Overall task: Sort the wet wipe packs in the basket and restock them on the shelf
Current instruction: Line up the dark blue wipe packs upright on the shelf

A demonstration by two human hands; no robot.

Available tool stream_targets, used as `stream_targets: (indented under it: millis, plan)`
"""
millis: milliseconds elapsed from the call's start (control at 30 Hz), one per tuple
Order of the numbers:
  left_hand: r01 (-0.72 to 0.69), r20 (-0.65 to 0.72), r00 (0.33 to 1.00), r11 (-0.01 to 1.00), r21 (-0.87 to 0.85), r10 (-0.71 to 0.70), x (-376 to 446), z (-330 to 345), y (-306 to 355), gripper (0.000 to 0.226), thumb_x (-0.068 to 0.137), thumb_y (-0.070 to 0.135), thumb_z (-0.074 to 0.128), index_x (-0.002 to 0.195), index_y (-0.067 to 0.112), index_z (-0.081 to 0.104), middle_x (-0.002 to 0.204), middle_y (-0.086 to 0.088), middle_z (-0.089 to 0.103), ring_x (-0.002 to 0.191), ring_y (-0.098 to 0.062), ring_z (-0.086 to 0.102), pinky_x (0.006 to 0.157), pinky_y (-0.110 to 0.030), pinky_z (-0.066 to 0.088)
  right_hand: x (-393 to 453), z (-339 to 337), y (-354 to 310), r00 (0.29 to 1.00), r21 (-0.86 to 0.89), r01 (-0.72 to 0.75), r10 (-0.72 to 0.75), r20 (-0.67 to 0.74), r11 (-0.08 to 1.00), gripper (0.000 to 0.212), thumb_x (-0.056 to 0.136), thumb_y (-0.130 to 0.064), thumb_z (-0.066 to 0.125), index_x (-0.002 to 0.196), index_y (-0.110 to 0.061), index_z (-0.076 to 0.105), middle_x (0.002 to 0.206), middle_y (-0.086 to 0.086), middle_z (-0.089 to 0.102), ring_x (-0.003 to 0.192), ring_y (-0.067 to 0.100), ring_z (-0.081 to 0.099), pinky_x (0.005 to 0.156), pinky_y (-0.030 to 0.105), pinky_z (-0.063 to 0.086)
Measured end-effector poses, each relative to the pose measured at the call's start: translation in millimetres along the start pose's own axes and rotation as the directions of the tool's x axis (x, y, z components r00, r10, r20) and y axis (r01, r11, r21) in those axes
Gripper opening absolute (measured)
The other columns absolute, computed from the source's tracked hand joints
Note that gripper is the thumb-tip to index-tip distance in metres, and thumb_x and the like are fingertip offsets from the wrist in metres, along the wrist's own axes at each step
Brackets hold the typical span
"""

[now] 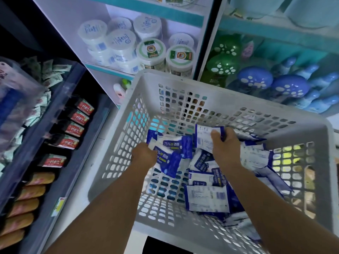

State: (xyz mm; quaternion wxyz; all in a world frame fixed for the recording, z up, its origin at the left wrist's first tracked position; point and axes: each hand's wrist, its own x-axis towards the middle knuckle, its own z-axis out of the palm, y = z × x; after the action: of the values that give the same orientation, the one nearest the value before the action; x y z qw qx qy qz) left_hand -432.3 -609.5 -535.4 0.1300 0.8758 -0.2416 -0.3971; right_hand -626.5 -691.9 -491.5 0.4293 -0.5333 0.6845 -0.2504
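Both hands in basket [183, 77], left grip [144, 154] clamping "75%" packs [169, 153]; right grip [224, 143] clamping pack [203, 138]

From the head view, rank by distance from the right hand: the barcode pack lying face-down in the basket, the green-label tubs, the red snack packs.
From the right hand:
1. Barcode pack, just below it in the basket.
2. Green-label tubs, on the shelf beyond the basket.
3. Red snack packs, far left rack.

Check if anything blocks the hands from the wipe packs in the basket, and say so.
Nothing visible does. Both hands are already inside the basket: the left hand grips front-up packs, and the right hand holds a pack back-side up. The loose packs below lie uncovered.
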Motion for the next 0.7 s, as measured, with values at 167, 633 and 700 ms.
stream_targets:
  millis: [167,633,700]
  plan:
    - [0.030,0.001,1.000,0.957,-0.288,-0.031,2.8,8.7,17.3,0.039,0.089,0.019,0.066,0.122,0.005,0.052,0.113,-0.009,0.061,0.093,-0.024,0.057,0.082,-0.031,0.047,-6.9,25.4,-2.7,0.992,-0.111,0.114,-0.119,-0.041,0.987,0.014,0.096,-0.020,0.052,0.085,-0.013,0.046,0.063,-0.007,0.045,0.055,0.008,0.041,0.055,0.028,0.030]
    - [-0.026,0.162,0.987,0.994,0.103,0.009,17.7,15.2,6.6,0.055,0.088,0.040,0.065,0.131,0.011,0.047,0.134,-0.014,0.047,0.113,-0.029,0.054,0.084,-0.032,0.046,-4.3,61.2,15.8,0.915,-0.466,0.156,0.050,0.400,0.871,0.039,0.095,0.000,0.046,0.130,-0.015,0.052,0.132,0.007,0.053,0.106,0.022,0.057,0.077,0.023,0.042]
    - [-0.076,0.225,0.974,0.980,0.185,0.033,13.4,20.1,5.3,0.056,0.084,0.045,0.067,0.125,0.010,0.049,0.123,-0.009,0.055,0.105,-0.026,0.058,0.081,-0.031,0.048,7.1,61.0,19.2,0.904,-0.538,0.212,0.045,0.424,0.816,0.053,0.090,0.007,0.051,0.137,-0.016,0.045,0.141,0.007,0.046,0.121,0.024,0.050,0.090,0.029,0.043]
